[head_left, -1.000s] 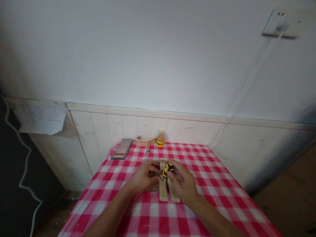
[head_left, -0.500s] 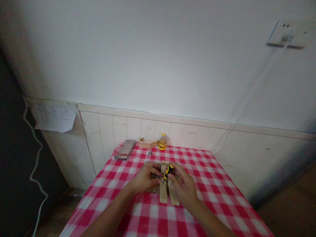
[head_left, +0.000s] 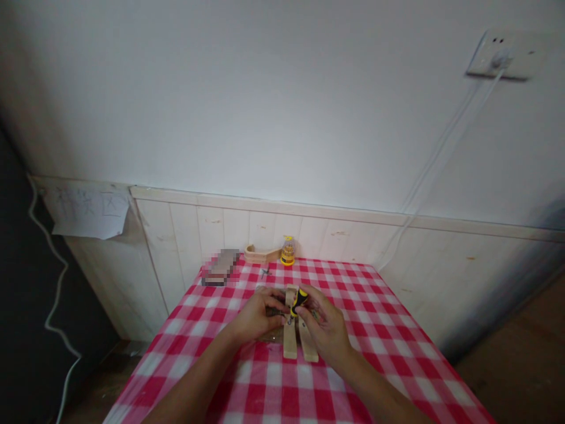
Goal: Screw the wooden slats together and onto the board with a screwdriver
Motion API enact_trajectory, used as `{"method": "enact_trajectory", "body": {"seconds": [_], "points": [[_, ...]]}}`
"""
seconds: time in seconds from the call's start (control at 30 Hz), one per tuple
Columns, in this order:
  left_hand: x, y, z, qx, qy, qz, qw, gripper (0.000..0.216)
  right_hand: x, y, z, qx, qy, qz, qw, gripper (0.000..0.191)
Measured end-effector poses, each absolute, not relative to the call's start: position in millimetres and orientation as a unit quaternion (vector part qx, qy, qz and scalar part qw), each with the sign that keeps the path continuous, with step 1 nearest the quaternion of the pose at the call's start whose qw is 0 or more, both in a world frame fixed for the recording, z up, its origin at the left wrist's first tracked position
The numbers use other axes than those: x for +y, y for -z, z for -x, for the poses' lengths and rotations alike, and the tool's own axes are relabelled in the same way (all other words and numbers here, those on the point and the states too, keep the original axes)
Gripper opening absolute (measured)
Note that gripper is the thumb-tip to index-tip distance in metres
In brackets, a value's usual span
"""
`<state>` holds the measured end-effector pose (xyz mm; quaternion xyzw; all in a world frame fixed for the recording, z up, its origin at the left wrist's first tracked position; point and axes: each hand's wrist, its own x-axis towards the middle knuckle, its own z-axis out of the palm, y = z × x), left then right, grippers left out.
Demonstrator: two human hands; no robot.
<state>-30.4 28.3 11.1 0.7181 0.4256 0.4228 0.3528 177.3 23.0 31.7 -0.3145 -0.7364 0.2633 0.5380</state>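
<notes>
A yellow-and-black screwdriver [head_left: 301, 298] is gripped in my right hand [head_left: 327, 324], its handle slanting up to the right and its tip pointing down at a light wooden strip [head_left: 290, 346]. My left hand [head_left: 263, 313] is at the left of that strip, fingertips pinched together close to the screwdriver's tip. What they pinch is too small to make out. A second wooden strip [head_left: 310, 348] lies just to the right, partly under my right hand. Clear plastic [head_left: 274, 337] shows beneath my left hand.
The table wears a red-and-white checked cloth [head_left: 260, 397]. Along its far edge are a blurred-out block [head_left: 221, 268], a curved wooden piece [head_left: 261, 254] and a yellow bit holder [head_left: 288, 252]. A small metal piece [head_left: 265, 272] lies nearer. A panelled wall [head_left: 233, 224] stands behind.
The view has shifted slightly. Both hands, the screwdriver and the wooden strips keep nearly the same places relative to each other.
</notes>
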Motion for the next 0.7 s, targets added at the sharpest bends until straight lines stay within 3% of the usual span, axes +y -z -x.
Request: {"method": "enact_trajectory", "body": {"seconds": [0.7], "points": [[30.1,-9.6,31.4,0.414,-0.427,-0.719,0.359,0.022,16.5,-31.4,-177.5,-0.725,-0.294,0.282,0.556,0.033]]}}
